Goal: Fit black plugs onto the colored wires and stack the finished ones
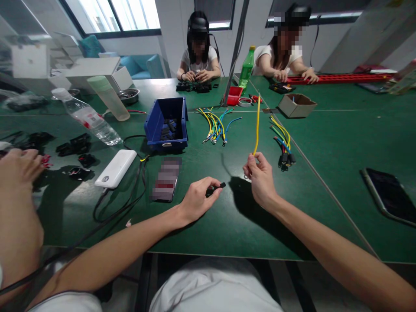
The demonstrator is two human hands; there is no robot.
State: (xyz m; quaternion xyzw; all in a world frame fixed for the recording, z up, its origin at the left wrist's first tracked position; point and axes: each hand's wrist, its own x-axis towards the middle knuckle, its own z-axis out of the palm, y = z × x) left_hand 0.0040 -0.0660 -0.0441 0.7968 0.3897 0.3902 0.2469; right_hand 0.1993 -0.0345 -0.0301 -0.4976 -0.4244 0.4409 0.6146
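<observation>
Between the thumb and fingers of my left hand (198, 197) is a small black sleeve (222, 185), held low over the green table (208, 236). My right hand (260, 180) pinches a yellow wire (258, 130) near its lower end; the wire points upward, and a metal ring terminal shows below the fingers. Beyond my hands lies a loose bunch of yellow, blue and green wires (216, 123) with ring ends. To the right, another wire bunch (282, 138) has black sleeves (286, 160) on its near ends. A blue bin (166, 123) contains several black sleeves.
A phone (166, 180), a white power bank (116, 169) with a black cable and a tilted water bottle (89, 117) are on the left. Another phone (391, 195) lies far right. A nearby person's arm (19, 208) reaches in at left. Two people work across the table.
</observation>
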